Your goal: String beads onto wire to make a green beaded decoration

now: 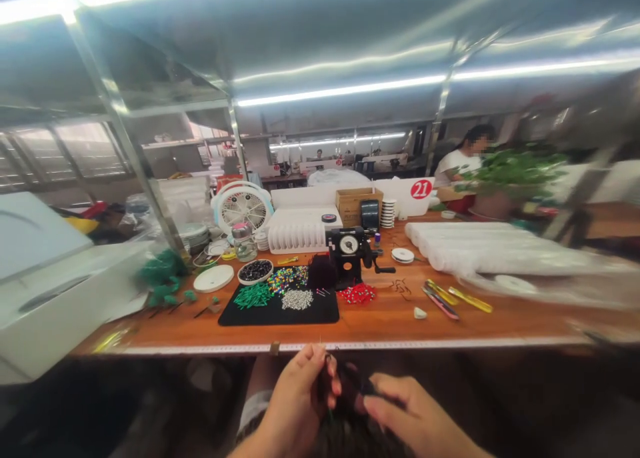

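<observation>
In front of the table's edge, low in the view, my left hand (297, 395) is closed in a pinch, thumb and forefinger pressed together at a fine, thin strand. My right hand (407, 408) is closed on something dark, thumb and fingers together, just right of the left hand. What each hand holds is too small and dark to name. Ahead on the table lies a black mat (280, 315) with green tube-like pieces (253, 296), multicoloured beads (287, 279) and silvery beads (297, 300). Red pieces (358, 293) lie beside it.
A black hand-cranked machine (349, 251) stands behind the mat. A bowl of black beads (255, 271), a white lid (214, 279) and a fan (243, 211) are left of it. Yellow-handled cutters (470, 299) and plastic-wrapped rolls (465, 248) lie right. A person (460, 165) sits beyond.
</observation>
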Available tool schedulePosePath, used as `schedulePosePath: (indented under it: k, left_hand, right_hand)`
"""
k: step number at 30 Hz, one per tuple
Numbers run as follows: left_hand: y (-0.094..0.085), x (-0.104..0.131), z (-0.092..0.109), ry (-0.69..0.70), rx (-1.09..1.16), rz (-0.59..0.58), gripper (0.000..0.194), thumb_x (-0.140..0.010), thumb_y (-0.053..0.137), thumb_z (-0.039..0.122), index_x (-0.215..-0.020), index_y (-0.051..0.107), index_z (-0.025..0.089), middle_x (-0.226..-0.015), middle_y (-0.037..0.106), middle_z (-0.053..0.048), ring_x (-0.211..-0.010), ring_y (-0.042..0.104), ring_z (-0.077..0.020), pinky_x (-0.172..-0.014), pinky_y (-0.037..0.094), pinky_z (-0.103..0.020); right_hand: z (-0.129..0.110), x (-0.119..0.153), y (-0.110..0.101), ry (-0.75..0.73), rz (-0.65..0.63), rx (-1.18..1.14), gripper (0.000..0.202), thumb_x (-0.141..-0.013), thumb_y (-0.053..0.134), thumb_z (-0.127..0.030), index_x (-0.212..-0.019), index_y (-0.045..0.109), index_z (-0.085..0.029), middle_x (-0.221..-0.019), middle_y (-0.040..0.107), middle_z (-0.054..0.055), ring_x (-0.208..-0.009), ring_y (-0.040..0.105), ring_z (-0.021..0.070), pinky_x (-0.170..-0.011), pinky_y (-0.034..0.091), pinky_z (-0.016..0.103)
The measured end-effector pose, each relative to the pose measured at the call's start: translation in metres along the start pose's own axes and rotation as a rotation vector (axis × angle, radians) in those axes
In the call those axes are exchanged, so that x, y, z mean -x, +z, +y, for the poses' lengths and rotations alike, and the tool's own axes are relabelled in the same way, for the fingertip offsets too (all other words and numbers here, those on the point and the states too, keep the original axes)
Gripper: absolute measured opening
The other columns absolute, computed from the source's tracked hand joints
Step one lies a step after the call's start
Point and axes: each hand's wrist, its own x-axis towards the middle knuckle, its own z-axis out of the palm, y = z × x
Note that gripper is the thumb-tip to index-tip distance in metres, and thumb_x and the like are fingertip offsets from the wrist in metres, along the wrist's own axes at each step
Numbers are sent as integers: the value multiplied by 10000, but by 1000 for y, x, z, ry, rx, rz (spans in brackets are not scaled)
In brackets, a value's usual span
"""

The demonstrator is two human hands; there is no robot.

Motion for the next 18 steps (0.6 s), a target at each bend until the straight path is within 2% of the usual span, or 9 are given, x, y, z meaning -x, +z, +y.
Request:
schedulePosePath:
  k: [3,8,18]
  left_hand:
    - [0,0,3,-23,-1,23,402,-606,796,440,-647,535,137,-562,525,3,-488,449,-91,-447,324,-185]
    - [0,1,4,-15,-1,38,398,-607,798,429,-653,529,140,-568,531,-1,-493,453,-94,-449,324,-188]
    - [-2,1,2,-11,-15,48,432,-578,810,454,-646,515,147,-562,524,4,-500,453,-101,-449,335,-193]
  right_hand:
    - [1,-3,12,11,14,-118,409,-824,492,-516,-684,589,-145,-639,485,6,-613,421,135,-578,346,247]
    - [-1,-6,12,38,48,-124,394,-819,509,-500,-731,633,-137,-645,516,11,-616,424,136,-585,348,245]
    - [-4,-5,16,27,43,-139,364,-828,504,-445,-684,585,-120,-641,489,7,-640,433,136,-605,363,239]
